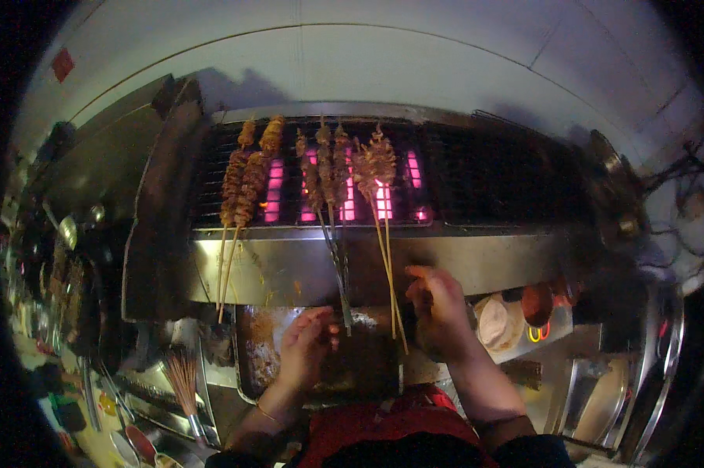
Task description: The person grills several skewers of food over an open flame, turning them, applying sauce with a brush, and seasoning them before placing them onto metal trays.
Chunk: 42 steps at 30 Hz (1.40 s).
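Meat skewers lie across a grill (469, 175) whose heating elements (274, 187) glow pink beneath the grate. My left hand (308, 345) hovers over a stained metal tray (258, 374), fingers half bent, holding nothing I can see. Just right of it hang the handle ends of the middle skewers (327, 175), which look like thin metal. My right hand (439, 304) is beside the bamboo sticks of the right-hand skewers (378, 161), index finger pointing left, apparently not touching them. Two more bamboo skewers of browned meat (243, 187), with yellowish pieces at their far ends, rest at the grill's left.
The grill's steel front ledge (474, 263) runs between the hands and the heat. At right stand a container of pale powder (493, 322) and a reddish bowl (537, 305). A bundle of thin sticks (182, 380) is at lower left, and a ladle (68, 231) farther left.
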Each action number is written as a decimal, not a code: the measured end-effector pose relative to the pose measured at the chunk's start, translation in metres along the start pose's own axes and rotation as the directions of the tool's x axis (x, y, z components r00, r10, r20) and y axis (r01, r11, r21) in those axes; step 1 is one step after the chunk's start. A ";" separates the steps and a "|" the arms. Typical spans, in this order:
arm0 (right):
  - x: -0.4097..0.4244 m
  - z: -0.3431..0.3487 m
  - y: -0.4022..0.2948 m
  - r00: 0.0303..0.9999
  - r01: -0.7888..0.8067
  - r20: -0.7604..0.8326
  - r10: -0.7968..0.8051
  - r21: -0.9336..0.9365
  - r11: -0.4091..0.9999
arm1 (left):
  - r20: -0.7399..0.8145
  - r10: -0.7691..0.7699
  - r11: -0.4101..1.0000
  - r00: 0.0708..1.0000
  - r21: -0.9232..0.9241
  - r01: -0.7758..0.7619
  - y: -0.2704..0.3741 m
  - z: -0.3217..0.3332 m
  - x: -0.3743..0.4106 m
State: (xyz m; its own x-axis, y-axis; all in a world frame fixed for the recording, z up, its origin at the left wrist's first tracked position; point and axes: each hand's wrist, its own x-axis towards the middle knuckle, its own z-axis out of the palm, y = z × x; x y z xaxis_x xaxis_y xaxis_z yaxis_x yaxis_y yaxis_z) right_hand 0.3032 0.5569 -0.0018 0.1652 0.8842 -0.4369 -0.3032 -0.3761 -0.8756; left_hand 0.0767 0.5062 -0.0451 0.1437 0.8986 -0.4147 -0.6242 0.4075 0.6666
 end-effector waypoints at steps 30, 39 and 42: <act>-0.091 -0.022 0.107 0.154 0.630 0.978 0.140 -0.206 0.749 | -0.524 0.841 0.534 0.131 0.771 -0.347 -0.203 0.031 -0.235; -0.321 0.036 0.340 0.145 0.375 0.712 0.687 -0.682 0.628 | -0.910 0.406 0.776 0.082 0.296 -0.556 -0.301 -0.137 -0.415; -0.355 0.055 0.396 0.169 0.544 0.772 0.613 -0.592 0.595 | -0.906 0.372 0.772 0.200 0.182 -0.609 -0.297 -0.189 -0.423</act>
State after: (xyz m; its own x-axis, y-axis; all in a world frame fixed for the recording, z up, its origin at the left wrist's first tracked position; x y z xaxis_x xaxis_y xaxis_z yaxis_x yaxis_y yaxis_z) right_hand 0.0732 0.1090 -0.1821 -0.8822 0.1328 -0.4518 0.4649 0.0938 -0.8804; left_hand 0.0565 -0.0260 -0.1845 -0.8993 0.1837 -0.3968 -0.4297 -0.2024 0.8800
